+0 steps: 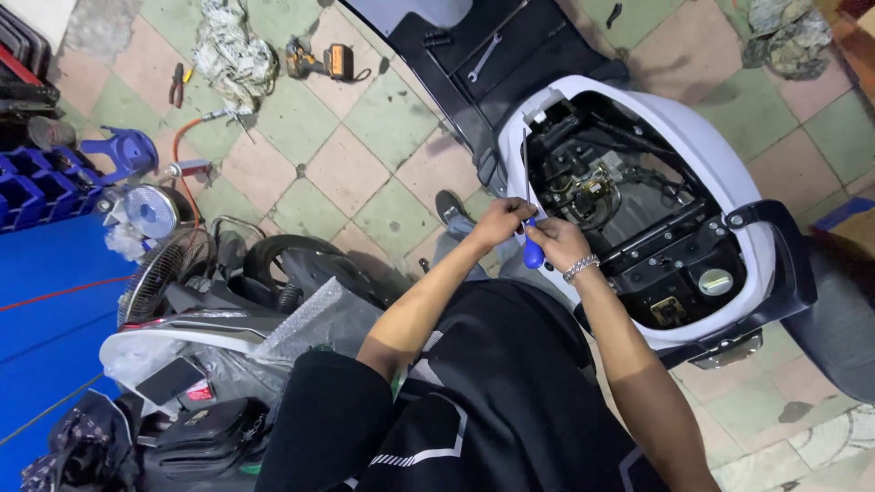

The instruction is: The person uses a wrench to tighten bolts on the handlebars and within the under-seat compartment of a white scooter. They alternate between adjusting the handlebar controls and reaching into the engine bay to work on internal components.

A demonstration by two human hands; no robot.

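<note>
Nearest the camera, the person's dark clothing fills the bottom of the view, with both forearms reaching up and away from it. The right hand point(558, 244), a silver chain bracelet point(581, 267) at its wrist, is closed tight around the blue handle of a screwdriver point(530, 246). The left hand point(499, 221) sits just beside it, fingers curled shut around the upper part of the same tool, whose thin shaft rises along the white rim of the scooter body point(702, 137). Both hands are at the near left edge of the scooter's open seat compartment point(629, 200), where dark framework and wiring lie exposed.

On the tiled floor point(346, 164) to the left stands a second scooter point(228, 310), partly wrapped in plastic. Beyond it are a small fan point(150, 211) and a blue stool point(128, 153). Farther off lie a cordless drill point(319, 60), a heap of rags point(232, 50), and a spanner point(484, 57) resting on a black panel point(529, 46).
</note>
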